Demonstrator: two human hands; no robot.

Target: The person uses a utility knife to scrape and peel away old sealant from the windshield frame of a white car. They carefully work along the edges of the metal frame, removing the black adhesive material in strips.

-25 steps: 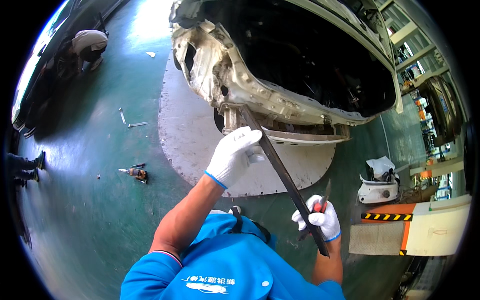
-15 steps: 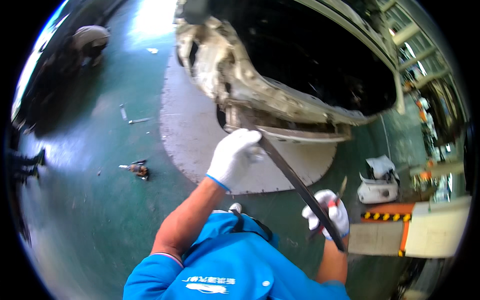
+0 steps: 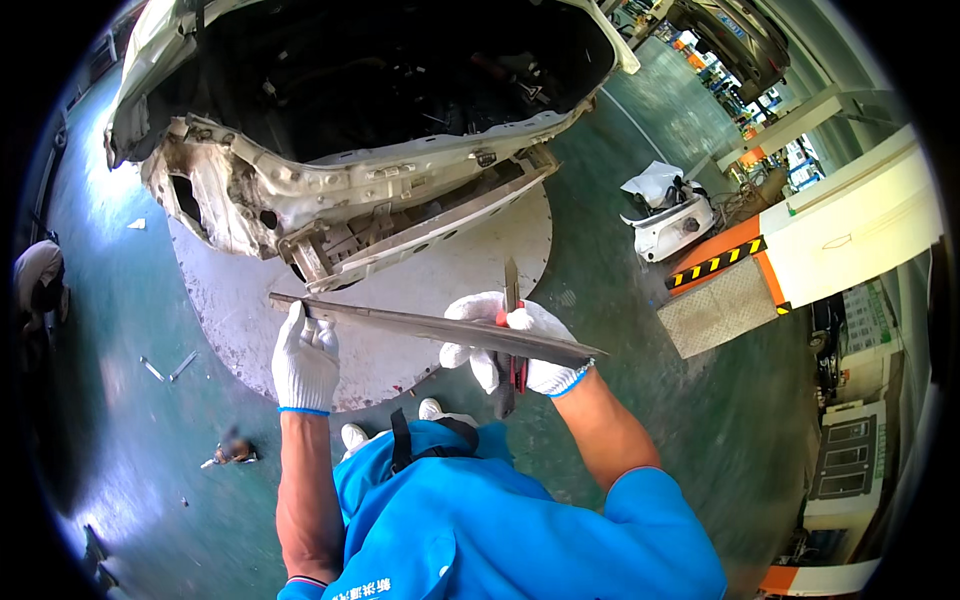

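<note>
A long, narrow dark metal strip point(image 3: 415, 324) lies across in front of me, its right end slightly lower. My left hand point(image 3: 304, 365), in a white knitted glove, is closed on its left end. My right hand point(image 3: 545, 345), gloved the same way, grips the strip near its right end. That hand also holds a red-handled tool point(image 3: 519, 372) with a flat metal blade pointing away from me; part of it is hidden behind the strip. Beyond my hands stands the stripped rear of a pale car body point(image 3: 325, 185), its opening dark inside.
The car body stands over a round grey floor plate point(image 3: 420, 290). To the right are a white car part point(image 3: 675, 228) and an orange-edged platform with a ramp point(image 3: 716, 308). Tools point(image 3: 183, 366) and a brownish object point(image 3: 235, 450) lie left. A person point(image 3: 40, 278) crouches far left.
My view has turned rightward, so the car body sits further left. The strip has swung from steeply slanted to nearly level, and my right hand has come up and inward with it.
</note>
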